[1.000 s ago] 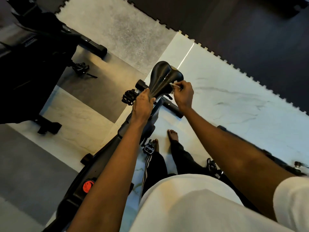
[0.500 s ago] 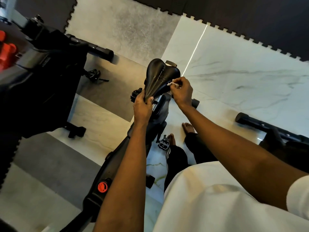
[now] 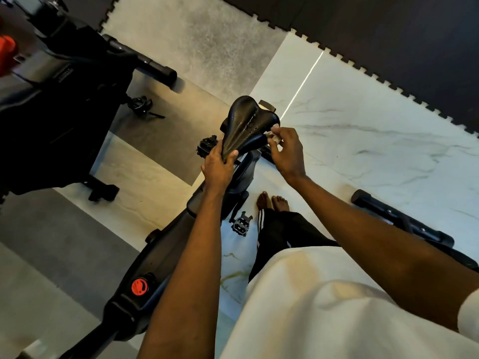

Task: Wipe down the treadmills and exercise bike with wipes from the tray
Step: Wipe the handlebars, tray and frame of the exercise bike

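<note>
Saddle [image 3: 246, 128] clamped at nose by left hand [image 3: 217, 167]; wipe [image 3: 274, 137] pinched by right hand [image 3: 287, 151] against saddle's right edge. Saddle top wet-streaked, judged part-wiped; frame [image 3: 160, 257] below saddle and treadmills judged outstanding.

1. White marble floor [image 3: 363, 151], grey tiles [image 3: 202, 40] at left, dark interlocking foam mat [image 3: 401, 35] along the far edge.
2. Exercise bike [image 3: 160, 260] stands in the centre, a black machine [image 3: 64, 112] far left, a stabiliser bar [image 3: 399, 218] right.
3. Bare feet [image 3: 272, 202] just beside the bike.

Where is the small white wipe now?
In the head view, the small white wipe is pinched in the right hand, at the right edge of the black bike saddle, whose nose the left hand grips.
</note>
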{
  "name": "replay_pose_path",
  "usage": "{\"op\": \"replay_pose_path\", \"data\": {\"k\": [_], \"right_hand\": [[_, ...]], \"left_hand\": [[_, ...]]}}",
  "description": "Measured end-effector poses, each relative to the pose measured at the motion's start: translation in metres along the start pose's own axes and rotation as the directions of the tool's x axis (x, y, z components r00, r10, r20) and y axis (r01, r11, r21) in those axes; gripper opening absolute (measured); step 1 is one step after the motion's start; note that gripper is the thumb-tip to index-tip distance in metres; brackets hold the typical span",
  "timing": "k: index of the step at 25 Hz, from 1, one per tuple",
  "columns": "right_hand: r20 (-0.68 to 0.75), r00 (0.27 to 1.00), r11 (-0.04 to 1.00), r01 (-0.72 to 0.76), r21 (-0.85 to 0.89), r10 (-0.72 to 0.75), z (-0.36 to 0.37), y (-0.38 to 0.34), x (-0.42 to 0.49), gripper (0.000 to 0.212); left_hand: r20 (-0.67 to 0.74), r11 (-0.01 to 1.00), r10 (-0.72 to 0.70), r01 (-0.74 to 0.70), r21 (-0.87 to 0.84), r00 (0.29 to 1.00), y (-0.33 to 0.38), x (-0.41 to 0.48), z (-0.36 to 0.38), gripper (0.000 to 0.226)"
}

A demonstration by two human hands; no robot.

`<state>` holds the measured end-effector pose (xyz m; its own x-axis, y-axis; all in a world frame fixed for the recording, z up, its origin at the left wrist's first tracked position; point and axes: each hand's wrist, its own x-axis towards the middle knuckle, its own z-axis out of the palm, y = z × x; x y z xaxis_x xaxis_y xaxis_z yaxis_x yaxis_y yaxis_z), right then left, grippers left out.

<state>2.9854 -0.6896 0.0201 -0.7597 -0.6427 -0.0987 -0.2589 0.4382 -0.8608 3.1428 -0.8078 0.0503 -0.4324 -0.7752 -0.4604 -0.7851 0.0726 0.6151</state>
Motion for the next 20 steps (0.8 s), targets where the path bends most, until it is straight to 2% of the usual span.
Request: {"op": "replay_pose_path", "data": {"k": [2, 4, 8, 9, 10, 12, 14, 15, 18, 20], "right_hand": [[0.151, 0.976, 0.981, 0.170, -0.095, -0.155, -0.003, -0.005, 0.006, 0.022], [0.235, 0.947, 0.956, 0.257, -0.141, -0.220, -0.005, -0.012, 0.022, 0.021], [0.051, 0.992, 0.975, 0.123, -0.183, -0.116, -0.008, -0.020, 0.050, 0.019], [0.070, 0.988, 0.964, 0.153, -0.215, -0.141, -0.005, -0.021, 0.051, 0.020], [0.149, 0.969, 0.940, 0.228, -0.252, -0.196, -0.002, -0.023, 0.049, 0.021], [0.374, 0.878, 0.874, 0.409, -0.262, -0.298, 0.008, -0.026, 0.042, 0.025], [0.473, 0.808, 0.831, 0.502, -0.240, -0.351, 0.007, -0.026, 0.046, 0.026], [0.471, 0.805, 0.823, 0.512, -0.245, -0.361, 0.005, -0.027, 0.054, 0.025], [0.359, 0.887, 0.857, 0.409, -0.314, -0.291, -0.008, -0.027, 0.078, 0.022], [0.368, 0.876, 0.858, 0.427, -0.287, -0.313, -0.005, -0.030, 0.081, 0.021]], "left_hand": [[-0.037, 0.999, 0.001, 0.000, 0.033, 0.999, 0.006, -0.003, -0.002, 0.060], [-0.050, 0.999, -0.001, 0.003, 0.040, 0.999, 0.011, -0.006, -0.003, 0.060], [-0.070, 0.999, 0.021, -0.019, 0.030, 0.997, 0.009, -0.007, 0.000, 0.059], [-0.079, 0.999, 0.023, -0.021, 0.030, 0.997, 0.009, -0.006, 0.001, 0.059], [-0.083, 0.999, 0.023, -0.020, 0.032, 0.996, 0.008, -0.005, 0.002, 0.059], [-0.078, 0.999, 0.010, -0.007, 0.033, 0.997, 0.008, -0.002, 0.003, 0.059], [-0.058, 0.999, -0.009, 0.011, 0.035, 0.998, 0.007, -0.001, 0.002, 0.060], [-0.053, 0.999, -0.014, 0.015, 0.035, 0.999, 0.007, 0.000, 0.002, 0.060], [-0.066, 1.000, -0.010, 0.012, 0.025, 0.998, 0.009, 0.000, 0.001, 0.058], [-0.097, 0.999, -0.022, 0.025, 0.029, 0.995, 0.009, -0.001, 0.005, 0.057]]}}
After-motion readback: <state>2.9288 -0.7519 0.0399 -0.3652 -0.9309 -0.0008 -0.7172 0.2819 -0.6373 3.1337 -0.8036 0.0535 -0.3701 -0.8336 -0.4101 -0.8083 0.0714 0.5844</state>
